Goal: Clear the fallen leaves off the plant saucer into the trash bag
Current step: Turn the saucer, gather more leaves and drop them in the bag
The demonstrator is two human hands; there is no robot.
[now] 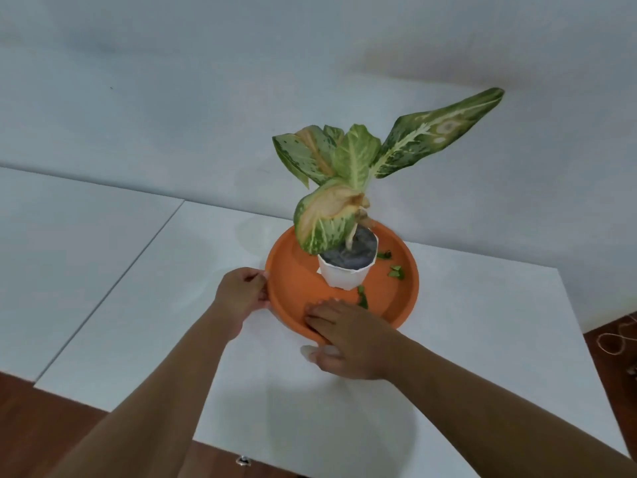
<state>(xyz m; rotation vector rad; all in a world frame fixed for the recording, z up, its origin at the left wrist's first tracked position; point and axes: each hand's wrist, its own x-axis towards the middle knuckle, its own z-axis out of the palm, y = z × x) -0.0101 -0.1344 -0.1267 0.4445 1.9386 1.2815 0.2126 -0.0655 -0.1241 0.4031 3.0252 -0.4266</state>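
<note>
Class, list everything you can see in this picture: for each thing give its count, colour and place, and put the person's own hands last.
Saucer: one, orange, on the white table, centre.
Pot: one, white, standing in the saucer, filled with dark soil.
Plant: one, green and cream with yellowing patches, growing from the pot.
Fallen leaves: a few small green bits, on the saucer's right side.
Table: white, under the saucer; a second white surface lies to the left.
Floor: brown, at the lower left and right edges.
Left hand: on the saucer's left rim.
Right hand: gripping the saucer's near rim.
</note>
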